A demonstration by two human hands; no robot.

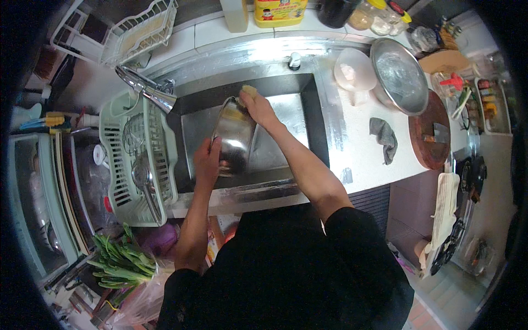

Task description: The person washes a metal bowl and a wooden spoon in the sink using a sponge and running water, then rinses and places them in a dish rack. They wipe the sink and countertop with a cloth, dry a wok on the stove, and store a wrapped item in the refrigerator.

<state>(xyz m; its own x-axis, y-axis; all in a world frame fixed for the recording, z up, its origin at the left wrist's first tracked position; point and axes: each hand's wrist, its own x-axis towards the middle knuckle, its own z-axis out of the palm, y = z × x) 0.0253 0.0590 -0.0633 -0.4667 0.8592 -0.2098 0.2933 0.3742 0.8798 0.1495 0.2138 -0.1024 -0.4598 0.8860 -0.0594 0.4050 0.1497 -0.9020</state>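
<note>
A stainless steel bowl is tilted on its side over the sink. My left hand grips its rim at the left, thumb on the edge. At the bowl's upper rim, my right hand holds a yellowish sponge, pressed close to the metal. The inside of the bowl faces left and is mostly hidden from view. The chrome faucet reaches over the sink's upper left corner; no stream of water can be made out.
Left of the sink stands a pale green dish rack with a whisk and a ladle. On the right counter are a large metal bowl, a white plastic container, a grey cloth and a round cutting board bearing a cleaver.
</note>
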